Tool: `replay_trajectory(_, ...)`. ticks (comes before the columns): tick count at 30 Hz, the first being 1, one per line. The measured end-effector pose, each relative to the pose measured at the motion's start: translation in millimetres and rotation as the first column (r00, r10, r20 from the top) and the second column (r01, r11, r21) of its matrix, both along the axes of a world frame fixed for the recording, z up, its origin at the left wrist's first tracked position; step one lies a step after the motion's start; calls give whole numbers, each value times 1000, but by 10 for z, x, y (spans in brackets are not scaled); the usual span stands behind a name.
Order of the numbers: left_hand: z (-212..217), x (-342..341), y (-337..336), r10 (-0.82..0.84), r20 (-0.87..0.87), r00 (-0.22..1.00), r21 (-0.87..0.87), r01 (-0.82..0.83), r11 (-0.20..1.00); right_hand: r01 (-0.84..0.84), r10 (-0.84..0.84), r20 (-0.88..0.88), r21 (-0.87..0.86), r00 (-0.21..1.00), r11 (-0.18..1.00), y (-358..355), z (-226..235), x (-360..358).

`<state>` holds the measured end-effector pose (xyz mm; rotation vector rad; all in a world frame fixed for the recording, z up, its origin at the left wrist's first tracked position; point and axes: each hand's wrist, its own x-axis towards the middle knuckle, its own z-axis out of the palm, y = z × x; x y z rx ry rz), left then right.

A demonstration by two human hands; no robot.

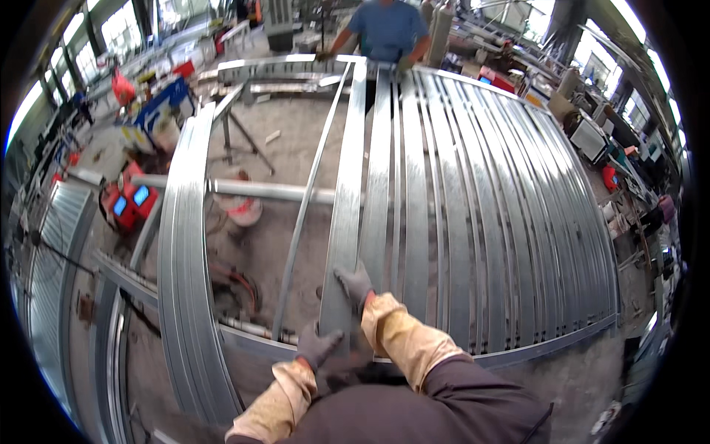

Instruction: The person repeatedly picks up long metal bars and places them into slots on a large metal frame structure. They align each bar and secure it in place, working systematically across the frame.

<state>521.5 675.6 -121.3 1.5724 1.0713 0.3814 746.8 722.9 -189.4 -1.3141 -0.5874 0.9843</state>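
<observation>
Both my hands wear grey gloves with tan leather cuffs. My left hand (319, 348) grips the near end of a long galvanized steel slat (346, 200) from its left edge. My right hand (356, 285) presses on the same slat's right edge, a little farther up. The slat runs away from me to the far end of a metal frame, where a person in a blue shirt (388, 29) holds the other end. To the right of the slat, several like slats (488, 214) lie side by side, filling the frame.
A stack of curved-looking steel profiles (185, 244) lies on the left. A thin rod (307, 200) and a cross tube (274, 191) span the open part of the frame. Red machines (129, 201) stand on the concrete floor at left; cluttered workbenches (592, 133) line the right.
</observation>
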Motion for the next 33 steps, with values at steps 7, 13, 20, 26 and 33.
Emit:
replay_trajectory(7,15,-116,119,-6,-60,998,-18,5,1000,168,-154,114,-126,982,978,156,-103,-200)
replay_trajectory(13,-9,-420,-78,11,-176,984,361,54,931,132,-112,211,-82,971,988,168,15,-274)
replay_trajectory(20,-138,-592,7,132,-449,884,666,232,709,140,-84,361,-130,929,982,573,-685,-455)
replay_trajectory(26,6,-891,3,229,-246,942,656,-12,755,185,-150,213,-156,966,970,581,-832,-392)
replay_trajectory(33,-41,-1504,-339,319,-296,900,620,-73,781,246,-111,304,-451,946,858,689,-741,-683)
